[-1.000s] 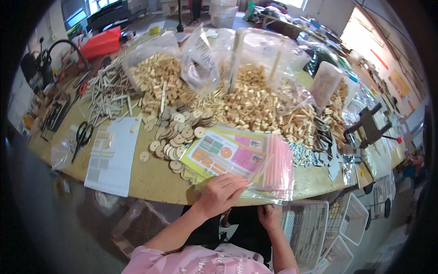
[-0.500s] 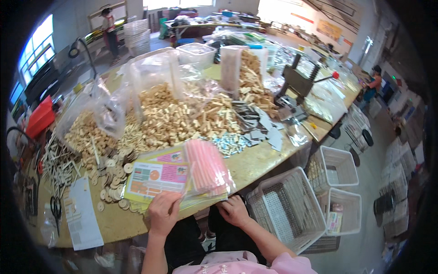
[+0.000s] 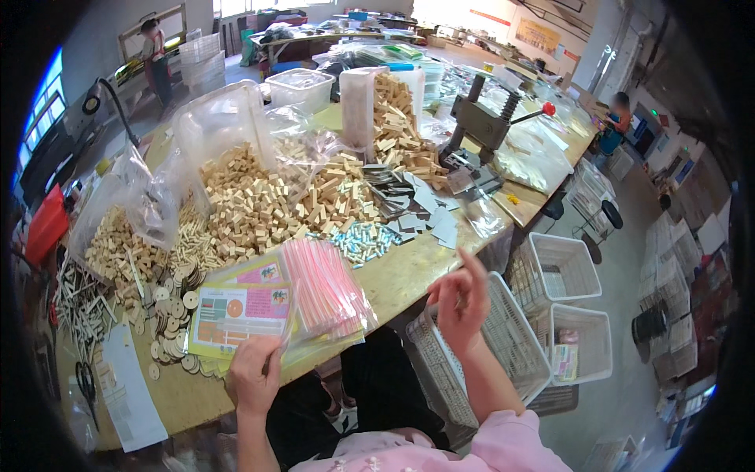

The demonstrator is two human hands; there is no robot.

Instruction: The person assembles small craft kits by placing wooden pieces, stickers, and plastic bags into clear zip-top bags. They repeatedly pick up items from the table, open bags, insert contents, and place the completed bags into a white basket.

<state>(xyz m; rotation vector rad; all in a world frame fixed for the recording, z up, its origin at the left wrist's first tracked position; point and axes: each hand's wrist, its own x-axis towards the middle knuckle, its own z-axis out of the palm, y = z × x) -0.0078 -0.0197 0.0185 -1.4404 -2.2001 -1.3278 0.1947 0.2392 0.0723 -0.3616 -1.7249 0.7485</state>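
The left hand (image 3: pixel 255 376) rests with bent fingers on the near edge of a clear bag holding a printed yellow-bordered sheet (image 3: pixel 242 311); whether it pinches it, I cannot tell. The right hand (image 3: pixel 462 303) is raised, empty, fingers loosely spread, above a white plastic basket (image 3: pixel 515 346). Just beyond the left hand, to its right, lie pink-striped plastic bags (image 3: pixel 326 291); to its left, holed wooden discs (image 3: pixel 169 324). Farther from both hands are wooden blocks (image 3: pixel 338 195), then a red-knobbed hand press (image 3: pixel 481 126).
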